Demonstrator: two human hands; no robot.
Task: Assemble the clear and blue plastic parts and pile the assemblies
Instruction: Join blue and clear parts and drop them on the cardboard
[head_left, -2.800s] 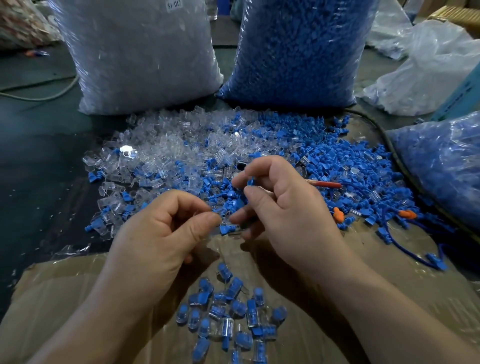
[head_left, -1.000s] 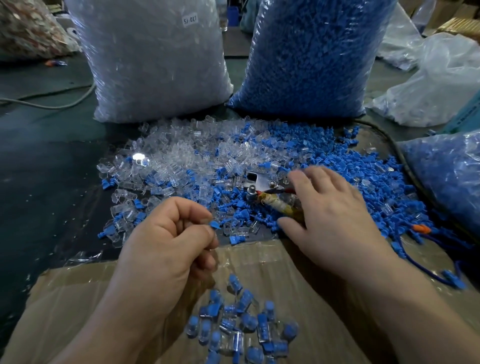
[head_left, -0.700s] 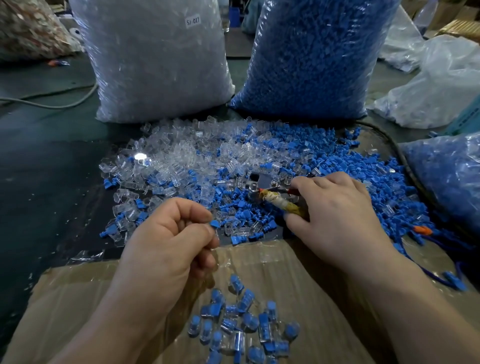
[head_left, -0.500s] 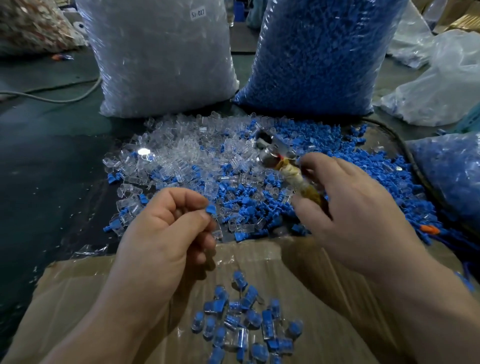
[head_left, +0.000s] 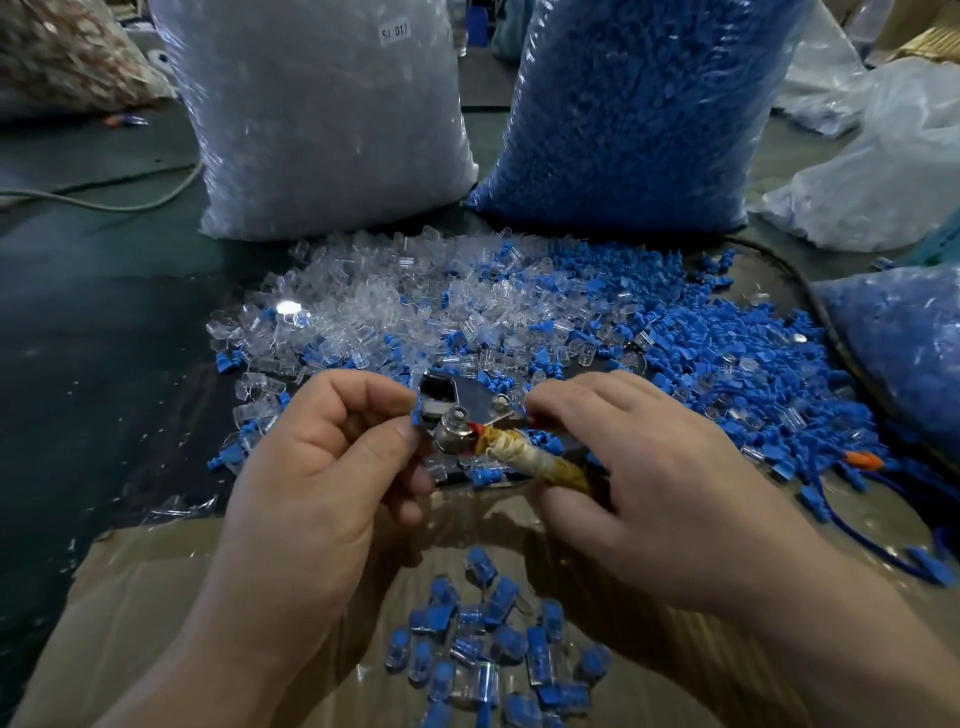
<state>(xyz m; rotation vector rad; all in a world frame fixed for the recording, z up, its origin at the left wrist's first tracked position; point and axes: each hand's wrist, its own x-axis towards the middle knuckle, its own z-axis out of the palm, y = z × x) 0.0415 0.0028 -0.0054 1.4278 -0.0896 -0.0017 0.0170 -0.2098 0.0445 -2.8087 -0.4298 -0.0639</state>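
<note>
Head view, left hand (head_left: 311, 467): we see it pinching a blue part (head_left: 417, 417) at the tool (head_left: 457, 423) head.
Right hand (head_left: 670, 493): gripping its wrapped handle.
Assemblies (head_left: 483, 639): piled at 6 o'clock.

**Left hand** (head_left: 322, 467): bare, back toward the camera. Left forearm (head_left: 197, 665) enters from 7 o'clock. Fingers curled; thumb and forefinger pinch a small blue-and-clear plastic part (head_left: 417, 418) at the hand's 2 o'clock.

**Right hand** (head_left: 670, 483): bare, back upward. Right forearm (head_left: 852, 649) enters from 4 o'clock. Fingers curled over, thumb beneath, gripping a metal hand tool with a yellowish wrapped handle (head_left: 540, 461) at the hand's 9 o'clock.

**Relation:** side by side at frame centre, apart, skin not touching.
</note>
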